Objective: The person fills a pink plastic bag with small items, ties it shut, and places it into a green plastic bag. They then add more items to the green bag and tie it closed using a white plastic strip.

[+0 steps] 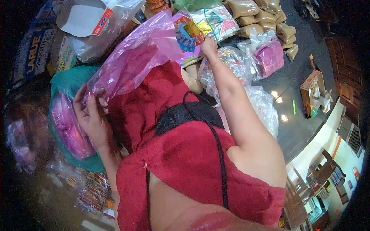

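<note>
My left hand (93, 115) is at the left with its thumb and fingers curled on the edge of a thin pink plastic bag (133, 57). The bag spreads up across my red-clothed lap. Farther forward, my right hand (209, 47) has its fingers closed at the edge of a colourful printed paper packet (187, 34) in red, blue and gold. That packet lies against the far end of the pink bag. Just beyond it is a clear-wrapped packet (217, 23) with a green string. Below my right hand sits a clear plastic bag (223, 71) of mixed items.
Several brown filled bags (266, 17) are piled at the upper right, near a pink wrapped bundle (269, 57). A cardboard box (311, 92) stands on the dark tiled floor (283, 104). On the left are a green bag (63, 79) with pink packets (71, 127) and a white bag (86, 44).
</note>
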A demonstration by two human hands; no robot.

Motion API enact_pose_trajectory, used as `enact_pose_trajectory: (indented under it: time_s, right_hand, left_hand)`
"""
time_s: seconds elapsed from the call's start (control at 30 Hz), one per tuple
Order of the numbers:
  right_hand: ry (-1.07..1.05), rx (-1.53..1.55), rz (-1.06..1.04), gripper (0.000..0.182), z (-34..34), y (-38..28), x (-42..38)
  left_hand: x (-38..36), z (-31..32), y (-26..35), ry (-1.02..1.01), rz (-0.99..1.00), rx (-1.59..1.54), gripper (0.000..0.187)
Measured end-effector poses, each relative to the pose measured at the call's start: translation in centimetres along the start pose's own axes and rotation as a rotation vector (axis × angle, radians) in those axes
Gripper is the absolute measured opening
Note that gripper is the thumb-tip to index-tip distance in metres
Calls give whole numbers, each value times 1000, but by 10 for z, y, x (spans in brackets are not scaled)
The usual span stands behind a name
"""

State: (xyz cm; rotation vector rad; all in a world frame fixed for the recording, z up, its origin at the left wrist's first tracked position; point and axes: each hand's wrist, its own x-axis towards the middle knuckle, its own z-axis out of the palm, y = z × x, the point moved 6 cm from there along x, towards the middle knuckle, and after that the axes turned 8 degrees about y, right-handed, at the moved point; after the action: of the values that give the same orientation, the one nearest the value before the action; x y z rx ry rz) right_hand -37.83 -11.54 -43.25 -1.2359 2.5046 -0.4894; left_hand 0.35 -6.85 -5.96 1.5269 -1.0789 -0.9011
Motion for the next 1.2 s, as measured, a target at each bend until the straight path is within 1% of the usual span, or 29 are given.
enact_pose_trajectory:
  time_s: [0.03, 0.07, 0.1, 0.17, 0.3, 0.37, 0.4, 0.43, 0.5, 0.53, 0.57, 0.67, 0.7, 0.77, 0.8, 0.83, 0.9, 0.93, 1.0, 1.07, 1.13, 1.2]
  right_hand:
    - [-65, 27, 38, 36, 6, 3, 2]
    - [-79, -2, 69, 35, 8, 3, 4]
    - [-81, 0, 70, 35, 7, 0, 4]
    - [16, -27, 114, 38, 0, -4, 4]
    - [-13, -7, 89, 37, 23, 10, 19]
    - [-105, 47, 52, 33, 18, 3, 21]
    - [-158, 59, 17, 23, 13, -4, 15]
    - [-156, 62, 17, 23, 11, -5, 8]
    - [15, 45, -231, 19, 2, -22, -4]
    - [118, 60, -293, 16, 2, -27, -13]
    - [117, 60, -299, 16, 1, -32, -22]
    - [218, 41, -409, 13, -3, -48, -43]
    - [219, 43, -408, 13, -1, -50, -47]
    - [316, 55, -530, 12, -8, -62, -59]
    - [193, -34, -538, 15, 10, -61, -57]
    - [197, -29, -540, 15, 11, -61, -58]
    - [108, 28, -579, 18, 17, -64, -60]
    - [109, 32, -583, 18, 12, -66, -61]
    - [27, 130, -450, 17, -1, -66, -59]
    - [57, 104, -409, 17, -3, -60, -53]
    - [85, 76, -364, 16, -5, -52, -47]
    - [167, 7, -474, 16, -10, -53, -46]
  left_hand:
    - [1, 1, -3, -13, -13, -3, 29]
    - [2, 2, -4, -14, -16, 1, 29]
    - [3, 3, -5, -10, -24, 13, 29]
    - [5, 5, -5, 1, -26, 23, 30]
    - [3, 4, -10, -15, -40, -5, 29]
    - [3, 5, -10, -36, -30, -36, 29]
    - [3, 3, -10, -21, -36, -20, 29]
    - [3, 2, -11, -6, -44, -5, 29]
    - [4, 0, -11, -5, -40, -8, 29]
    - [4, -1, -11, -2, -40, -11, 29]
    - [3, -1, -10, 4, -39, -12, 29]
    - [1, -2, -9, 11, -31, -14, 29]
    - [2, -4, -10, 5, -25, -7, 29]
    - [2, -5, -10, -3, -14, 1, 29]
    - [1, -6, -9, 5, -27, -17, 31]
    - [1, -8, -9, 13, -39, -35, 32]
    - [2, -12, -8, 24, -23, -44, 33]
    - [3, -14, -8, 29, -14, -52, 33]
    - [4, -20, -9, 41, -12, -79, 31]
    - [4, -21, -8, 46, -13, -106, 29]
    - [4, -24, -3, 80, -12, -50, 29]
    - [4, -24, -4, 82, -18, -55, 29]
